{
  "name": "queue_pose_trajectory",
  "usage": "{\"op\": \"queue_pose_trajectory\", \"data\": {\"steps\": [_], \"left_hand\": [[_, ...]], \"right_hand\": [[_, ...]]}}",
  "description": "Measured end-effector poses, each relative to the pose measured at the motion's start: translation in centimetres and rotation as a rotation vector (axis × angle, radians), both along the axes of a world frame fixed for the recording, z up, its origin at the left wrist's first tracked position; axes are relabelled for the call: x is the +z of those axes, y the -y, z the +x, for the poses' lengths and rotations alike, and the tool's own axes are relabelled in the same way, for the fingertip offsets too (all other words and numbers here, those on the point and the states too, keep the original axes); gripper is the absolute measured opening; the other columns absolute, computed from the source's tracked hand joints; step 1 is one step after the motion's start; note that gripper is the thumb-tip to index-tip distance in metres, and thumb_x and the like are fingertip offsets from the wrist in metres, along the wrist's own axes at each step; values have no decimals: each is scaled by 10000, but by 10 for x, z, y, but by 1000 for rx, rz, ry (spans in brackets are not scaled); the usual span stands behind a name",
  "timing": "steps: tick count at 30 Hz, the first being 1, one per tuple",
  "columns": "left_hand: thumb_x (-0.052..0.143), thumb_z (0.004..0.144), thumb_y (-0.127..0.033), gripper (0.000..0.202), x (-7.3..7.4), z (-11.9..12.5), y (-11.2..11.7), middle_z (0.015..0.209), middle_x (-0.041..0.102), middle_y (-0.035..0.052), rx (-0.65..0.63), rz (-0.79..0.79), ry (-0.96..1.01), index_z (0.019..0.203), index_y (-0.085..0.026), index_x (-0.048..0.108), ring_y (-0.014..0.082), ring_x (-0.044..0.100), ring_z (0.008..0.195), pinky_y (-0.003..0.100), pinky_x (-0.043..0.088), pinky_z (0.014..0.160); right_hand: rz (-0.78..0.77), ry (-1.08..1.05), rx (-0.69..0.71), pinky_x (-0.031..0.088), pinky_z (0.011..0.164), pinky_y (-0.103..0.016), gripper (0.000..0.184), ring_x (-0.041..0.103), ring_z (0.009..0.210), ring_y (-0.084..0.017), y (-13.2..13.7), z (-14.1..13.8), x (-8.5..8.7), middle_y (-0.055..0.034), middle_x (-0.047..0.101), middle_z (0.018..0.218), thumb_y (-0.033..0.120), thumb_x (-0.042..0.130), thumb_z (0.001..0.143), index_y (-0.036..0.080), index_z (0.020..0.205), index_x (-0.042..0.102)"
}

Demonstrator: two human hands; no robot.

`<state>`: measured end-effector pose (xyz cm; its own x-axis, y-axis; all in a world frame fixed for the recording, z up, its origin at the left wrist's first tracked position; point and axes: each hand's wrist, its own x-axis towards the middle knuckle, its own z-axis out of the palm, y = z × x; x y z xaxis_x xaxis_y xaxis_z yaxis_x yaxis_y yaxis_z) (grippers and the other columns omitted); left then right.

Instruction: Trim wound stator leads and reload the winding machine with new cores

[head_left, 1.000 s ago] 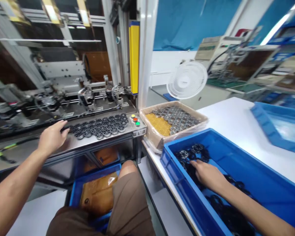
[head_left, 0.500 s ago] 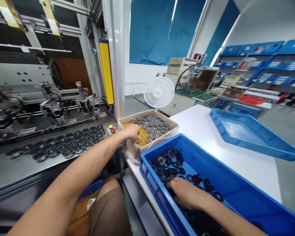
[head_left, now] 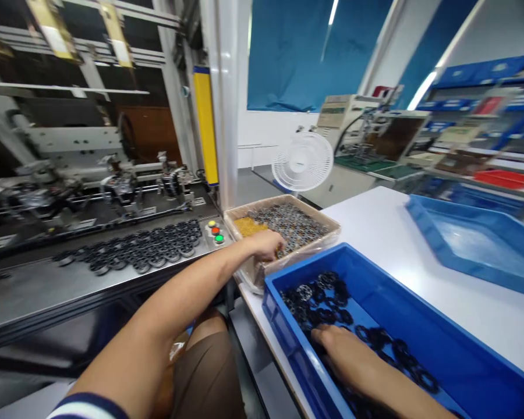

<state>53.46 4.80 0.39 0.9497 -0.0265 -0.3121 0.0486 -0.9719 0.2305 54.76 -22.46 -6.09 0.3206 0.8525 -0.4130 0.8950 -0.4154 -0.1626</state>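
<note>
My left hand [head_left: 267, 244] reaches over the near side of a plastic-lined box [head_left: 330, 228], its fingers curled down at the grey metal parts [head_left: 297, 220] packed inside. Whatever is between those fingertips is too small and blurred to name. Yellow material [head_left: 248, 226] shows at the box's left corner. My right hand [head_left: 338, 348] is down in a deep blue bin [head_left: 375, 283], fingers bent among loose black ring-shaped parts [head_left: 327, 299]. Its fingertips are hidden by the hand and the rings, so any part in its grasp cannot be made out.
Rows of black rings [head_left: 151, 247] lie on the metal ledge of a machine at left, beside a button panel [head_left: 215, 231]. A white fan [head_left: 303, 162] stands behind the box. Another blue tray [head_left: 471, 238] rests on the white table [head_left: 386, 218].
My left hand has shifted from the yellow patch to the right, over the metal parts. My right hand stays in the bin. The whole view has swung left.
</note>
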Motion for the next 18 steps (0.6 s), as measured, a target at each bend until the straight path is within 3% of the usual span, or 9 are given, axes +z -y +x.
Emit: {"op": "queue_pose_trajectory", "data": {"steps": [5, 9, 13, 16, 18], "left_hand": [[610, 925, -323, 322, -6, 0, -3, 1250, 618, 97, -7, -58, 72, 1208, -169, 602, 236, 624, 1090, 457, 541, 916], [605, 928, -330, 315, -9, -3, -1, 1237, 622, 97, 95, -72, 110, 1199, -170, 604, 231, 630, 1074, 448, 546, 905], [601, 931, -338, 324, 1, -11, -2, 1217, 629, 96, 215, -164, 197, 1203, -162, 599, 223, 641, 1043, 440, 557, 881], [637, 907, -333, 283, 11, -36, -6, 1124, 665, 83, 286, -300, 331, 1115, -141, 635, 207, 655, 981, 410, 560, 856], [677, 874, -327, 300, 13, -68, -1, 1084, 681, 91, 318, -418, 457, 1086, -117, 644, 187, 656, 951, 352, 547, 858]], "right_hand": [[23, 69, 2, 472, 791, -332, 369, 700, 946, -278, -3, 6, -3, -129, 741, 933, 6, 367, 844, 180, 875, 691], [142, 130, 94, 503, 799, -334, 361, 699, 923, -256, -1, 11, -12, -122, 712, 958, 97, 330, 911, 194, 876, 675], [306, 183, 161, 535, 784, -298, 298, 691, 889, -213, 3, 16, -18, -102, 667, 969, 194, 367, 929, 218, 881, 660], [369, 219, 155, 560, 821, -323, 315, 695, 980, -238, 3, 18, -19, -125, 680, 1037, 225, 371, 939, 210, 983, 683], [421, 257, 130, 574, 790, -349, 318, 709, 925, -252, 1, 14, -13, -147, 685, 1050, 218, 377, 937, 184, 988, 689]]}}
